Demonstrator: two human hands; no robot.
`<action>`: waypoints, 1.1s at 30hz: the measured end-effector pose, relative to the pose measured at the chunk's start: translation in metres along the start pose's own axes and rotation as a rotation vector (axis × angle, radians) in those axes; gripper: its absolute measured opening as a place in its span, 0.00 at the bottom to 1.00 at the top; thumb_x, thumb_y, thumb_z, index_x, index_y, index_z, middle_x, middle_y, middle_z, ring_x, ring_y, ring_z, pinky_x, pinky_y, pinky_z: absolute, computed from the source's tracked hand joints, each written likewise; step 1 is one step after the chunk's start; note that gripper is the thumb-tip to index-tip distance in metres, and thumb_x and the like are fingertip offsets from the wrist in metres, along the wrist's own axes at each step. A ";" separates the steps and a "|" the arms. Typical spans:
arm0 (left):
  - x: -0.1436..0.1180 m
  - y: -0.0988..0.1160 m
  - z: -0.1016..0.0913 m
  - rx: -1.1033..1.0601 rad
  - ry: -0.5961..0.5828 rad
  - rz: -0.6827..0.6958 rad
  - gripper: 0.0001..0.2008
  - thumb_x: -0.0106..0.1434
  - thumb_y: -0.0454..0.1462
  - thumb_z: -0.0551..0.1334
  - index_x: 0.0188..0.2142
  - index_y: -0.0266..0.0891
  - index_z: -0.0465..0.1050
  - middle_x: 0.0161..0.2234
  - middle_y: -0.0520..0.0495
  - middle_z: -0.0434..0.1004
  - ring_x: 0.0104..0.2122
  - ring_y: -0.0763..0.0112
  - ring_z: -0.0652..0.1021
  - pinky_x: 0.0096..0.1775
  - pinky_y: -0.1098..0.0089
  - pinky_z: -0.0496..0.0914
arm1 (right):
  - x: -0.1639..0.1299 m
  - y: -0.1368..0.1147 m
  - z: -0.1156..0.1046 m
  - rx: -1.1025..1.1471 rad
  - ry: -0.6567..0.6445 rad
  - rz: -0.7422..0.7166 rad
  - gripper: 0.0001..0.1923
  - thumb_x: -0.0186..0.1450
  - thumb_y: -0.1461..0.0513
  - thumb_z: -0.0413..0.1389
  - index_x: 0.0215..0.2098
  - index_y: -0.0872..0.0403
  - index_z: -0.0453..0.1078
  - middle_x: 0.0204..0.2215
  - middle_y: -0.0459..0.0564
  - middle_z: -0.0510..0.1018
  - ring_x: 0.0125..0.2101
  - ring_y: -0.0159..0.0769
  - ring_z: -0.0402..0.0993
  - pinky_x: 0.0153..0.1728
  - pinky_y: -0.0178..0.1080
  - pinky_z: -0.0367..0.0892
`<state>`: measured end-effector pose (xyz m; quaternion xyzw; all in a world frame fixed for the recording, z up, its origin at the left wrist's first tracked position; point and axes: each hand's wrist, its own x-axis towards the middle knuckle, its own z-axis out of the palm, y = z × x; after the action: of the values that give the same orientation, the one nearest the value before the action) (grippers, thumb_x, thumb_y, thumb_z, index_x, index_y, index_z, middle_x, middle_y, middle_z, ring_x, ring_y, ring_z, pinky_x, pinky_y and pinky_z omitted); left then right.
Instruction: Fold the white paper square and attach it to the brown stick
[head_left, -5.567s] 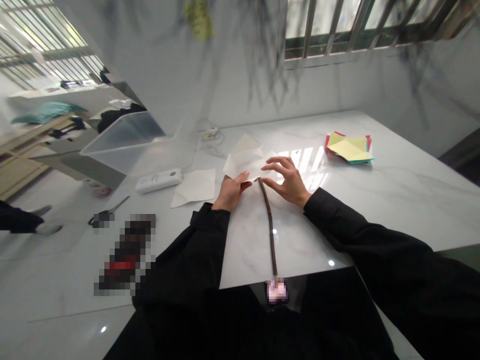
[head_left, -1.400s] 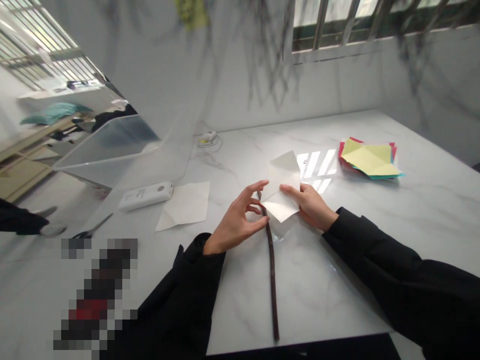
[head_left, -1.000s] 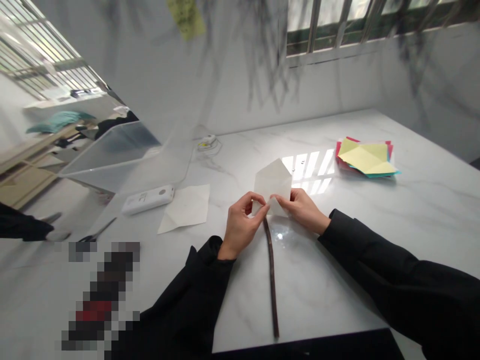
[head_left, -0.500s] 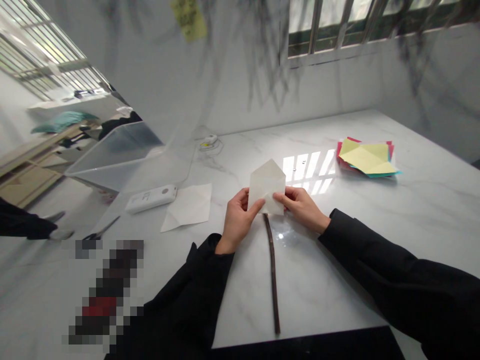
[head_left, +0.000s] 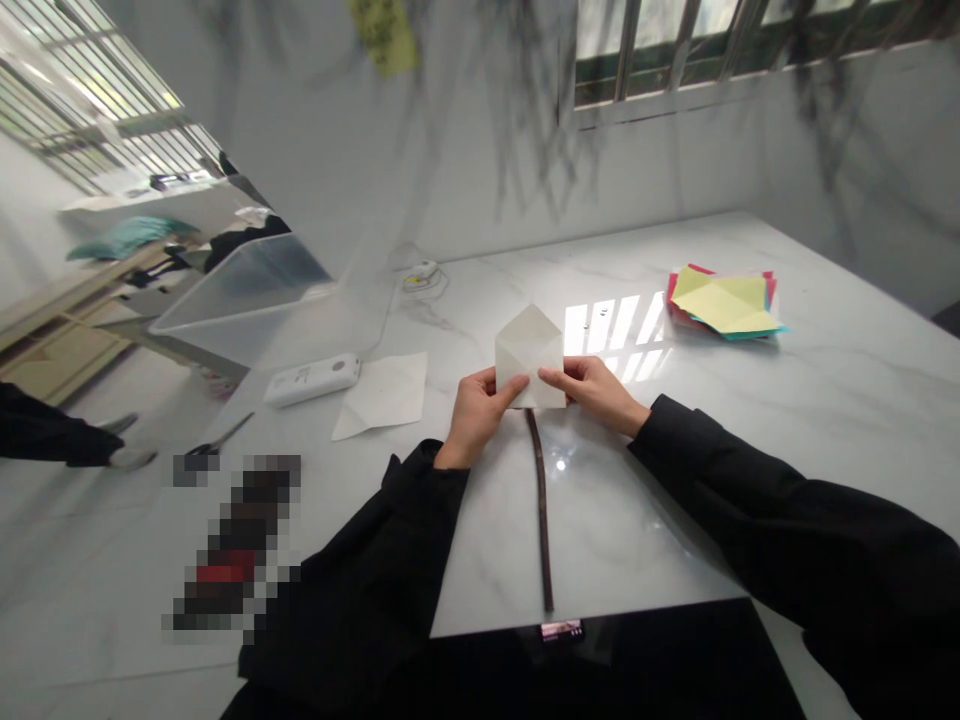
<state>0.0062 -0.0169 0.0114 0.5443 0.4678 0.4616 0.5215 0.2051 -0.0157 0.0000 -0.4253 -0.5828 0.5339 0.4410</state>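
Between both hands I hold a folded piece of off-white paper (head_left: 529,345), shaped like an opened envelope with a pointed top flap. My left hand (head_left: 480,412) pinches its lower left part, thumb on the front and fingers behind. On the lower right, my right hand (head_left: 600,388) grips it the same way, the two thumbs close together. A thin dark brown stick (head_left: 541,510) lies lengthwise on the table below, its far end hidden by the paper. Left of my hands lies a creased white sheet (head_left: 386,395).
A white device (head_left: 315,380) and black scissors (head_left: 217,440) lie to the left on the white marbled table (head_left: 660,480). Colored paper sheets (head_left: 724,303) are stacked at the right. A clear plastic bin (head_left: 240,300) stands back left. A black panel (head_left: 645,660) borders the front.
The whole view has shifted slightly, so the table things appear higher. Both hands keep their hold on the folded paper. A small lit screen now shows at the front black panel.
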 end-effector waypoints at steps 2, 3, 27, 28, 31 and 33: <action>0.000 0.000 0.001 -0.016 0.004 -0.004 0.25 0.53 0.51 0.77 0.42 0.34 0.83 0.39 0.40 0.87 0.39 0.56 0.83 0.43 0.60 0.77 | 0.000 -0.001 0.000 -0.002 -0.040 0.006 0.26 0.60 0.42 0.66 0.36 0.57 0.79 0.29 0.50 0.80 0.28 0.34 0.71 0.28 0.37 0.64; 0.000 0.000 0.002 -0.018 0.003 -0.005 0.25 0.53 0.51 0.77 0.41 0.34 0.83 0.39 0.40 0.86 0.39 0.56 0.83 0.43 0.60 0.77 | 0.000 0.000 0.000 -0.001 -0.047 0.009 0.26 0.59 0.43 0.67 0.38 0.57 0.80 0.32 0.51 0.82 0.29 0.35 0.72 0.29 0.37 0.65; -0.003 0.019 -0.005 0.186 -0.060 0.240 0.18 0.60 0.51 0.70 0.32 0.37 0.81 0.45 0.42 0.83 0.40 0.63 0.79 0.37 0.70 0.71 | 0.002 -0.003 -0.008 -0.145 -0.245 0.065 0.17 0.60 0.50 0.66 0.30 0.58 0.78 0.20 0.45 0.73 0.22 0.30 0.63 0.23 0.35 0.54; -0.004 0.019 -0.004 0.192 -0.039 0.237 0.17 0.59 0.50 0.71 0.36 0.37 0.81 0.44 0.43 0.83 0.39 0.64 0.79 0.37 0.70 0.72 | 0.002 -0.002 -0.007 -0.146 -0.236 0.065 0.18 0.60 0.50 0.65 0.29 0.57 0.77 0.19 0.45 0.72 0.21 0.30 0.63 0.23 0.35 0.53; -0.004 0.017 0.000 0.164 0.007 0.190 0.31 0.55 0.45 0.74 0.57 0.40 0.75 0.41 0.46 0.82 0.33 0.68 0.79 0.35 0.71 0.73 | 0.002 0.000 -0.003 -0.116 -0.202 0.058 0.18 0.61 0.50 0.65 0.30 0.58 0.78 0.20 0.45 0.73 0.22 0.30 0.64 0.24 0.35 0.54; -0.005 0.015 0.002 0.113 0.021 0.139 0.42 0.55 0.44 0.74 0.66 0.41 0.65 0.37 0.48 0.81 0.31 0.69 0.79 0.35 0.71 0.74 | 0.003 0.001 0.000 -0.064 -0.172 0.054 0.19 0.60 0.49 0.65 0.33 0.59 0.79 0.24 0.47 0.77 0.24 0.32 0.67 0.26 0.35 0.58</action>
<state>0.0080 -0.0226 0.0260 0.5991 0.4595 0.4752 0.4518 0.2044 -0.0133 -0.0008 -0.4074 -0.6235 0.5613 0.3610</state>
